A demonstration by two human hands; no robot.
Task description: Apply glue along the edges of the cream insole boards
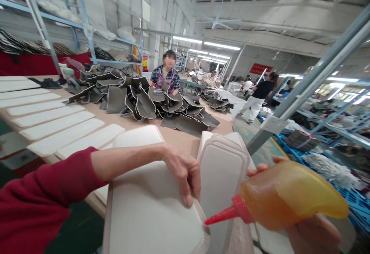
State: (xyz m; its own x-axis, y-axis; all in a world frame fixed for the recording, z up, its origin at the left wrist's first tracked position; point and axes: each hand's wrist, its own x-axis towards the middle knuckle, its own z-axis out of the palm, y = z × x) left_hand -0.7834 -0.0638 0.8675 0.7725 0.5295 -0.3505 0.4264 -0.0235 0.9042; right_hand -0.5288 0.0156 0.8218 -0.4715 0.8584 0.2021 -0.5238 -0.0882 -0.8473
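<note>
My left hand reaches across a stack of white rounded panels with brownish borders. Its fingers are bent and closed at the right edge of the top panel. In my right hand is a squeeze bottle of amber liquid, tilted so its red nozzle points left. The nozzle tip is at the top panel's right edge, just below my left fingers; whether it touches cannot be told. Part of my right hand is hidden behind the bottle. A second stack of pale panels stands just beyond.
Pale panels lie in an overlapping row at the left. Grey-brown bag pieces are heaped across the table. A person works behind the heap. A metal post slants at the right, near blue racks; another person stands in the aisle.
</note>
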